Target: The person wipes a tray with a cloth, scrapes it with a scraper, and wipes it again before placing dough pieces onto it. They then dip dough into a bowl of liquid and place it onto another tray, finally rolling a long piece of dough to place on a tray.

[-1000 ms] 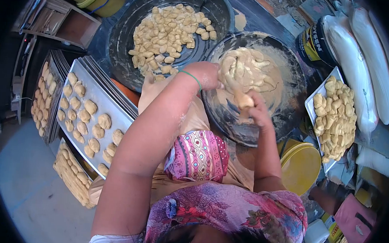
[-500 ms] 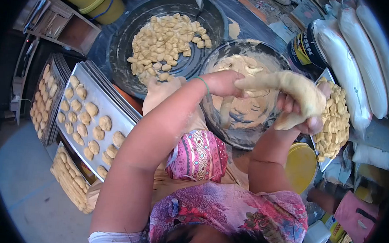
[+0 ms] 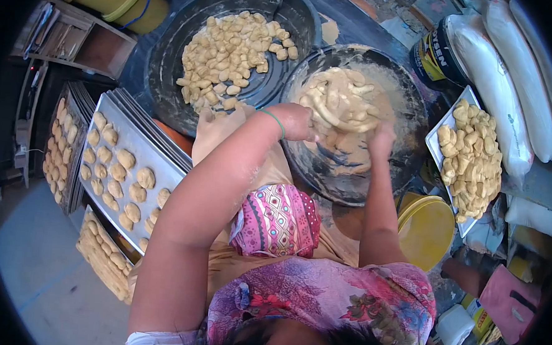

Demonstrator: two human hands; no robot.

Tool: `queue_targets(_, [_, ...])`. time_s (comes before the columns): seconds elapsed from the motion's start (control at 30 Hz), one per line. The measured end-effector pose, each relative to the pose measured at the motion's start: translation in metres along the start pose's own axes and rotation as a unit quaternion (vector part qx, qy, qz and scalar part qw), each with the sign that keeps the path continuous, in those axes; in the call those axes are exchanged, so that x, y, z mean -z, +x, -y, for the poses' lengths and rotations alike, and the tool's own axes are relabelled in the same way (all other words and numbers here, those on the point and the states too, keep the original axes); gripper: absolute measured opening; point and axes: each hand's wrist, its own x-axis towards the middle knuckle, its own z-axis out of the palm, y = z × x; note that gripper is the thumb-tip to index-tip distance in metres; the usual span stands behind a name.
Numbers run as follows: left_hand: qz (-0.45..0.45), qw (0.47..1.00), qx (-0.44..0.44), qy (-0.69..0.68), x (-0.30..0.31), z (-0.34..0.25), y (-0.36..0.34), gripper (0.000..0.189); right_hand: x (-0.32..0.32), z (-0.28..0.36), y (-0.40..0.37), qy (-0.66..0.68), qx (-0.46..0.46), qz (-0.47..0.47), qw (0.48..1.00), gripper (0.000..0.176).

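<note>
A dark round basin [image 3: 407, 173] holds pale flour and a loose heap of thick dough strands [image 3: 339, 104]. My left hand [image 3: 296, 120], with a green band at its wrist, is at the basin's left side beside the strands; its fingers are curled, and what they hold is hidden. On the right side of the heap, over the flour, is my right hand [image 3: 380, 140], blurred by motion, its fingers unclear. A larger dark basin [image 3: 161, 98] at the upper left contains many small dough pieces [image 3: 223, 57].
Metal trays [image 3: 123, 177] with dough balls are stacked at left. At right stand a white tray [image 3: 437, 140] of dough pieces, a yellow bucket [image 3: 427, 233], a dark paint bucket [image 3: 438, 56] and long white bags [image 3: 495, 90]. Part of a person in pink [image 3: 509, 303] shows at lower right.
The long dough piece that hung between my hands above the basin is down among the strands. My right hand has moved left and into the basin; my left hand has shifted slightly left.
</note>
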Motion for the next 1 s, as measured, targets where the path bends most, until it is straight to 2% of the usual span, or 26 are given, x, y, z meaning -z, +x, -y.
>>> queue_targets(0.03, [-0.009, 1.000, -0.002, -0.007, -0.001, 0.004, 0.001, 0.066, -0.038, -0.010, -0.005, -0.043, 0.117, 0.015, 0.992, 0.064])
queue_targets(0.1, [-0.022, 0.999, 0.000, -0.025, -0.001, 0.005, 0.002, 0.065, -0.081, -0.005, -0.017, 0.011, 0.123, 0.044, 0.991, 0.066])
queue_targets(0.17, [-0.029, 0.998, 0.010, -0.048, 0.006, -0.002, -0.003, 0.065, -0.127, -0.008, -0.023, -0.024, 0.033, 0.080, 0.996, 0.065])
queue_targets(0.23, [-0.029, 0.998, 0.021, -0.047, 0.014, -0.005, -0.008, 0.063, -0.139, -0.001, -0.030, -0.061, -0.029, 0.127, 0.990, 0.064])
queue_targets(0.3, [-0.027, 0.998, 0.025, -0.057, 0.011, -0.004, -0.008, 0.063, -0.135, 0.007, -0.039, -0.098, -0.062, 0.188, 0.975, 0.063])
queue_targets(0.37, [-0.035, 0.997, 0.022, -0.068, 0.013, 0.000, -0.006, 0.062, -0.124, 0.005, -0.066, -0.168, 0.031, 0.315, 0.934, 0.060])
queue_targets(0.43, [-0.033, 0.997, 0.011, -0.064, 0.012, 0.007, -0.003, 0.063, -0.105, 0.000, -0.082, -0.187, 0.039, 0.443, 0.876, 0.060])
queue_targets(0.5, [-0.038, 0.998, 0.001, -0.051, 0.009, 0.012, -0.001, 0.062, -0.080, -0.011, -0.065, -0.105, 0.079, 0.549, 0.826, 0.061])
queue_targets(0.53, [-0.045, 0.998, -0.006, -0.039, 0.007, 0.012, 0.000, 0.061, -0.080, -0.018, -0.055, -0.053, 0.036, 0.559, 0.826, 0.064])
queue_targets(0.6, [-0.044, 0.998, -0.008, -0.038, 0.006, 0.010, -0.001, 0.060, -0.081, -0.032, -0.035, 0.051, -0.053, 0.570, 0.818, 0.071])
queue_targets(0.63, [-0.039, 0.998, -0.003, -0.049, 0.010, 0.007, -0.004, 0.059, -0.091, -0.030, -0.034, 0.060, -0.096, 0.503, 0.857, 0.073])
queue_targets(0.7, [-0.033, 0.998, 0.002, -0.061, 0.013, 0.002, -0.006, 0.059, -0.121, -0.023, -0.051, 0.028, -0.130, 0.338, 0.932, 0.077])
queue_targets(0.73, [-0.033, 0.997, 0.003, -0.063, 0.016, 0.000, -0.006, 0.059, -0.154, -0.018, -0.072, -0.013, -0.118, 0.241, 0.963, 0.080])
queue_targets(0.77, [-0.032, 0.997, 0.005, -0.064, 0.017, 0.000, -0.006, 0.060, -0.196, 0.001, -0.110, -0.162, -0.094, 0.075, 0.979, 0.079])
queue_targets(0.83, [-0.037, 0.998, -0.005, -0.043, 0.016, 0.001, -0.001, 0.059, -0.197, 0.043, -0.135, -0.003, -0.045, 0.178, 0.983, 0.081])
queue_targets(0.87, [-0.036, 0.999, -0.008, -0.034, 0.013, 0.002, 0.000, 0.059, -0.177, 0.051, -0.127, 0.105, 0.023, 0.256, 0.961, 0.079])
queue_targets(0.9, [-0.038, 0.999, -0.008, -0.030, 0.011, 0.003, 0.000, 0.059, -0.141, 0.060, -0.115, 0.210, 0.088, 0.330, 0.916, 0.078])
queue_targets(0.97, [-0.043, 0.999, -0.015, -0.015, 0.009, 0.002, 0.002, 0.059, -0.137, 0.050, -0.099, 0.312, 0.058, 0.357, 0.879, 0.073])
queue_targets(1.0, [-0.040, 0.999, -0.014, -0.027, 0.010, -0.001, 0.002, 0.059, -0.160, 0.035, -0.089, 0.309, -0.029, 0.313, 0.898, 0.069])
